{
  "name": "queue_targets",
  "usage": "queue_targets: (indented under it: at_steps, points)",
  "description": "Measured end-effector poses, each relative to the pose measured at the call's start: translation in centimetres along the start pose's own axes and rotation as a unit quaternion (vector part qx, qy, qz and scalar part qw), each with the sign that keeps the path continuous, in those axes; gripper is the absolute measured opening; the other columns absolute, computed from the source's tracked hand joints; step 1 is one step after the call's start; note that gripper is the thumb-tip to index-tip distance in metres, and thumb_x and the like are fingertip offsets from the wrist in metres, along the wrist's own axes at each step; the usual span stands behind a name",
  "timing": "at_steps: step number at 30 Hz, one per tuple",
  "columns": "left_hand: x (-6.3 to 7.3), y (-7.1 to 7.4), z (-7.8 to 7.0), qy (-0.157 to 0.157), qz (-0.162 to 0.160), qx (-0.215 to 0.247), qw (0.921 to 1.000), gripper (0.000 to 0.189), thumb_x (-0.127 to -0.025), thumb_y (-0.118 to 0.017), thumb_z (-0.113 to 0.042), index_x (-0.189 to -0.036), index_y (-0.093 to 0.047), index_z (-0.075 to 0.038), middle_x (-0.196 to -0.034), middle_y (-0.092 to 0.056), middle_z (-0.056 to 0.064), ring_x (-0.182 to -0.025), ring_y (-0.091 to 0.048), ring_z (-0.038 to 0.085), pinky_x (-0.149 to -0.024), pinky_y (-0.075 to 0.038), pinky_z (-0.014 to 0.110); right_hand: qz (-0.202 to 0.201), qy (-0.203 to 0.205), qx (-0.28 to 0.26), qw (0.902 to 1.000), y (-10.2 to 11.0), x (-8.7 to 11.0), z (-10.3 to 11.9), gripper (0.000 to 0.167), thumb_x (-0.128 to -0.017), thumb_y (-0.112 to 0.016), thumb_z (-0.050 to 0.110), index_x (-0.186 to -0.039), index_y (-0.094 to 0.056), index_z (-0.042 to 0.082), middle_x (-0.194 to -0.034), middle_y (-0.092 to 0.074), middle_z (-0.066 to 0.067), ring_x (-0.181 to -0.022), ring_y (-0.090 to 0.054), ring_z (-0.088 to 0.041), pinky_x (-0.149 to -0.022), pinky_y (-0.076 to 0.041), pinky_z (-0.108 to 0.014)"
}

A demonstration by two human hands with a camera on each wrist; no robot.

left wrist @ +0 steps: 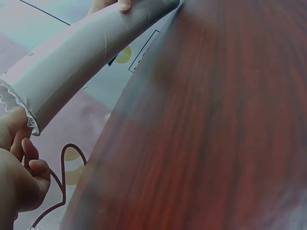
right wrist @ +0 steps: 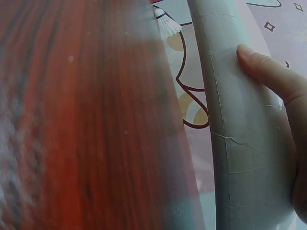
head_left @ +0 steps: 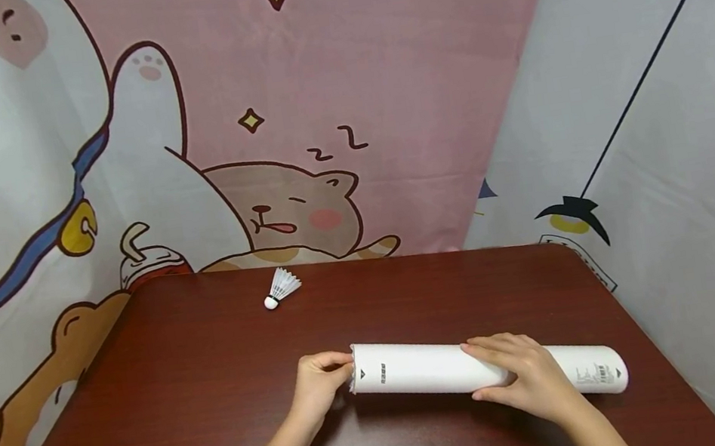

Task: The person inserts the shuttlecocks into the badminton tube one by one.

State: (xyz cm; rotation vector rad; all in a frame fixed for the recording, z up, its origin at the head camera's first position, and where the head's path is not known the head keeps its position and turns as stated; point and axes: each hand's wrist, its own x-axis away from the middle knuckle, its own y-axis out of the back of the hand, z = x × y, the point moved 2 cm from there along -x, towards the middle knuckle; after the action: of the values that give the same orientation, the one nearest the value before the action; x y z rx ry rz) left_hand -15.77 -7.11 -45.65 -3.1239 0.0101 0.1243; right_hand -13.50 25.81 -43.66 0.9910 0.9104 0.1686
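Observation:
A long white shuttlecock tube (head_left: 412,368) lies slantwise in front of me, held over the near part of the table. Around its right half my right hand (head_left: 522,371) grips, thumb on the near side and fingers over the top. My left hand (head_left: 318,385) is at the tube's left end, thumb and forefinger right at the mouth, their tips partly hidden. In the left wrist view a jagged white feathery edge (left wrist: 33,122) lines that mouth beside the fingers; I cannot tell whether they pinch it. The other left fingers are curled.
A white shuttlecock (head_left: 282,287) lies near the table's back edge, left of centre, its cork toward the front left. The dark reddish-brown table (head_left: 183,400) ends at a cartoon-printed cloth (head_left: 408,94) behind it. Black print marks the tube's right end.

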Motion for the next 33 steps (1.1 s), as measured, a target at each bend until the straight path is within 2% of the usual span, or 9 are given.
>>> queue_targets:
  at_steps: [4, 11, 16, 22, 24, 26, 29, 33]
  points:
    - [0.7, -0.6, -1.7, -0.008, 0.018, 0.0, 0.9998, 0.009, -0.076, -0.067, 0.013, -0.084, -0.07, 0.013, -0.081, -0.069, 0.016, -0.074, -0.059, 0.009, -0.064, -0.047, 0.021, -0.001, 0.002, 0.0, 1.0, 0.0, 0.1, 0.0, 0.072, -0.061, -0.087, 0.041, -0.125, -0.065, 0.017, -0.118, -0.066, -0.002, -0.103, -0.059, -0.02, -0.085, -0.039, -0.035]
    - [0.7, -1.0, -1.8, -0.014, 0.028, -0.002, 0.9995, 0.009, -0.075, -0.066, 0.014, -0.082, -0.07, 0.013, -0.079, -0.069, 0.017, -0.069, -0.059, 0.007, -0.06, -0.047, 0.02, -0.006, 0.009, 0.002, 0.9999, 0.0, 0.1, -0.1, 0.07, -0.063, -0.085, 0.045, -0.125, -0.065, 0.018, -0.118, -0.065, -0.002, -0.102, -0.06, -0.019, -0.085, -0.039, -0.034]
    - [0.3, -0.8, -1.9, -0.067, 0.018, -0.028, 0.9972, 0.01, -0.072, -0.067, 0.016, -0.079, -0.071, 0.011, -0.074, -0.068, 0.014, -0.066, -0.057, 0.006, -0.059, -0.047, 0.021, -0.008, 0.007, -0.001, 0.9999, 0.0, 0.1, -0.1, 0.071, -0.063, -0.086, 0.044, -0.126, -0.065, 0.019, -0.118, -0.065, 0.0, -0.102, -0.06, -0.019, -0.085, -0.039, -0.033]
    - [-0.9, -0.1, -0.1, -0.125, -0.013, -0.098, 0.9873, 0.017, -0.068, -0.074, 0.014, -0.074, -0.075, -0.001, -0.067, -0.066, 0.003, -0.059, -0.052, 0.007, -0.054, -0.043, 0.021, -0.007, 0.005, -0.002, 1.0, -0.1, 0.0, -0.1, 0.07, -0.064, -0.085, 0.046, -0.126, -0.065, 0.02, -0.118, -0.065, 0.0, -0.103, -0.059, -0.019, -0.085, -0.039, -0.033]
    - [-1.1, 0.1, -0.1, -0.144, -0.018, -0.121, 0.9821, 0.019, -0.067, -0.076, 0.012, -0.073, -0.076, -0.006, -0.065, -0.064, -0.001, -0.057, -0.05, 0.007, -0.051, -0.041, 0.021, -0.004, 0.003, -0.003, 1.0, -0.1, 0.1, -0.1, 0.07, -0.064, -0.085, 0.046, -0.126, -0.065, 0.02, -0.119, -0.065, 0.0, -0.103, -0.059, -0.018, -0.085, -0.038, -0.033]
    - [-1.2, 0.2, -0.1, -0.166, -0.016, -0.132, 0.9771, 0.019, -0.066, -0.078, 0.01, -0.073, -0.076, -0.008, -0.064, -0.063, -0.004, -0.056, -0.048, 0.007, -0.05, -0.04, 0.022, -0.004, 0.001, -0.002, 1.0, 0.0, 0.1, -0.1, 0.07, -0.064, -0.085, 0.046, -0.126, -0.065, 0.02, -0.118, -0.065, 0.001, -0.103, -0.059, -0.018, -0.085, -0.038, -0.033]
    - [-1.8, 0.4, -0.3, -0.181, -0.006, -0.148, 0.9723, 0.018, -0.067, -0.08, 0.006, -0.073, -0.076, -0.011, -0.064, -0.062, -0.007, -0.056, -0.048, 0.007, -0.049, -0.039, 0.022, -0.004, -0.003, 0.002, 1.0, 0.1, 0.3, -0.2, 0.07, -0.064, -0.084, 0.047, -0.125, -0.065, 0.02, -0.119, -0.065, 0.001, -0.103, -0.059, -0.018, -0.086, -0.039, -0.033]
    - [-3.1, 1.2, -0.7, -0.196, 0.01, -0.176, 0.9646, 0.014, -0.07, -0.083, -0.001, -0.076, -0.077, -0.013, -0.066, -0.063, -0.01, -0.058, -0.049, 0.009, -0.052, -0.04, 0.022, -0.003, -0.009, 0.0, 1.0, 0.3, 0.2, -0.4, 0.069, -0.065, -0.084, 0.048, -0.126, -0.065, 0.02, -0.119, -0.065, 0.001, -0.104, -0.059, -0.018, -0.087, -0.039, -0.033]
